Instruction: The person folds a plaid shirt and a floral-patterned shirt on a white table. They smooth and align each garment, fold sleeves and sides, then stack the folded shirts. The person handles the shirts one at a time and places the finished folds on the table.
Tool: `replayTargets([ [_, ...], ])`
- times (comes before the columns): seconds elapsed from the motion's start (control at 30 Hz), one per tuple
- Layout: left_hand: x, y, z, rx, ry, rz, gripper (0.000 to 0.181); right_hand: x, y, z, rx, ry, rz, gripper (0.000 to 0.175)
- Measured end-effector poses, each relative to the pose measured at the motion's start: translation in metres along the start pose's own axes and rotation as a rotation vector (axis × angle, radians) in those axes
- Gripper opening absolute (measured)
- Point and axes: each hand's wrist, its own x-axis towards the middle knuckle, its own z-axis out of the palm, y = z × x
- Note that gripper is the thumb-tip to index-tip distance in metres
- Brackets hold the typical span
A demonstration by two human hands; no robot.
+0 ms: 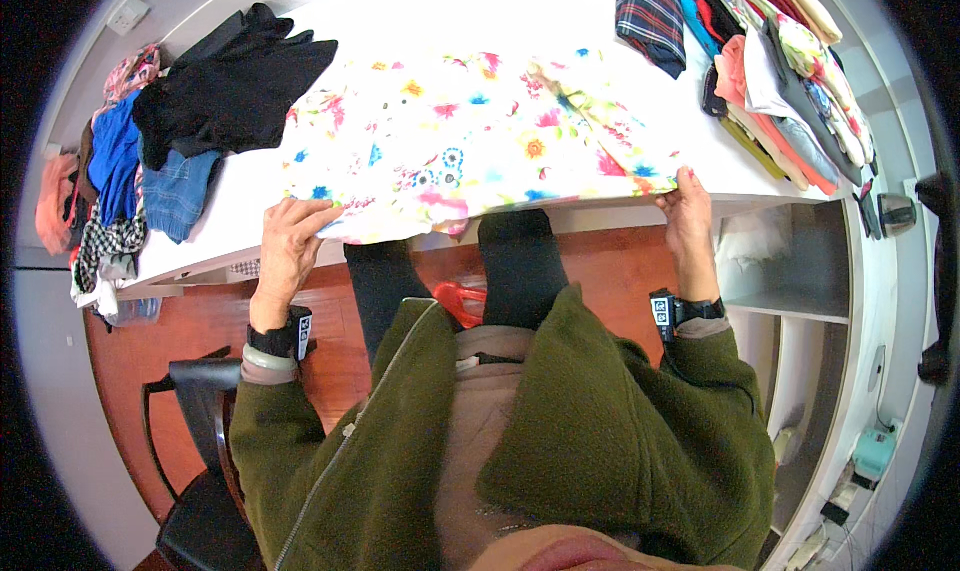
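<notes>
A white floral garment (pixel 480 135) lies spread over the white tabletop (pixel 480 8), its near edge reaching the table's front edge. My left hand (pixel 294 229) pinches the near left corner of this cloth. At the near right corner, my right hand (pixel 686 203) grips the hem between thumb and fingers. The hem runs nearly straight between both hands, sagging a little below the table edge on the left. Bright glare on the tabletop blurs the garment's far outline.
Black clothing (pixel 232 83), a blue garment (pixel 116 162) and denim (pixel 178 192) lie heaped at the left. A folded plaid cloth (pixel 651 19) and a stack of folded clothes (pixel 787 90) sit at the right. Behind my left arm stands a black chair (pixel 206 413); open shelves (pixel 787 308) are below right.
</notes>
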Motion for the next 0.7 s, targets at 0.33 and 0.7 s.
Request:
replayTargets([
  [0.33,0.007,0.002,-0.014,-0.105,-0.099,-0.058,0.029,-0.022,0.035,-0.015,-0.157,0.259,-0.097,0.033],
  [0.7,0.084,0.002,0.009,-0.022,-0.19,-0.079,0.057,0.023,-0.018,0.086,-1.224,-0.076,-0.665,0.054],
])
